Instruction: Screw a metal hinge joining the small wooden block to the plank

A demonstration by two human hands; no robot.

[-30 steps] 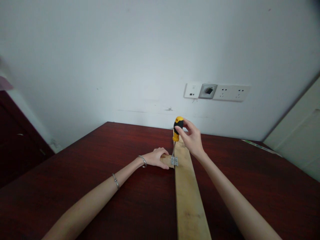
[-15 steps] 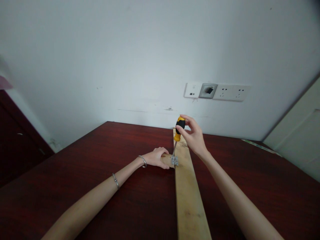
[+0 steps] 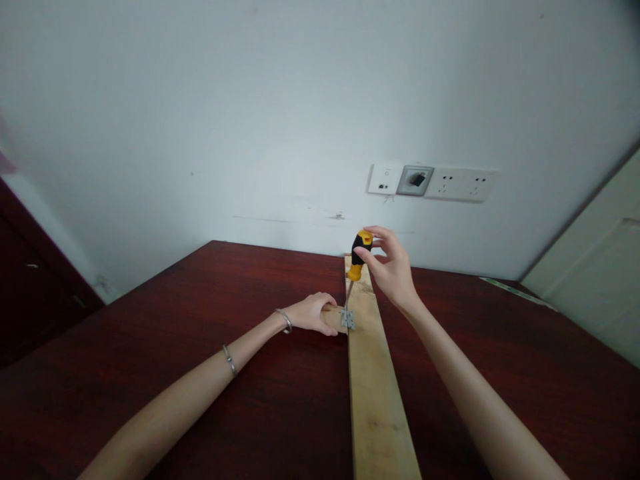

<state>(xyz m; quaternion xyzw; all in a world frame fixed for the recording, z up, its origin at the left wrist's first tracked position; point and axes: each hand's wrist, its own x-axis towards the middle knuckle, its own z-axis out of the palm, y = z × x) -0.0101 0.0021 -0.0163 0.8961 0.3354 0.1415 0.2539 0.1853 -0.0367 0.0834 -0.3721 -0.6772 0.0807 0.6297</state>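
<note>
Landmark: the metal hinge (image 3: 348, 319). Nearest: a long board (image 3: 376, 393) runs from under the hinge's right half toward the wearer, flat on the tabletop (image 3: 200, 320). Left hand (image 3: 316, 313), just left of the hinge: part-closed round a short wood piece (image 3: 334, 319), thumb on the near side, fingers on the far side. Right hand (image 3: 393, 270), above and right of the hinge: thumb and bent fingers closed on the handle of a screwdriver (image 3: 356, 272), whose shaft runs down to the hinge's far side. Whether the tip is seated, cannot tell.

Working judgement: handle leans right of the hinge; bringing it more upright should seat the tip better. Press along the shaft while turning. Left hand best kept firm, fingers clear of the tip.

Looks: long board pale yellowish, darker smudges near its close end. Hinge dull grey, opened flat across the seam between the wood pieces, pierced; too small to tell which holes carry screws. Screwdriver yellow with a black grip band, slim shaft.

Farthest: wall sockets (image 3: 457, 185), beyond and right of the hinge.
</note>
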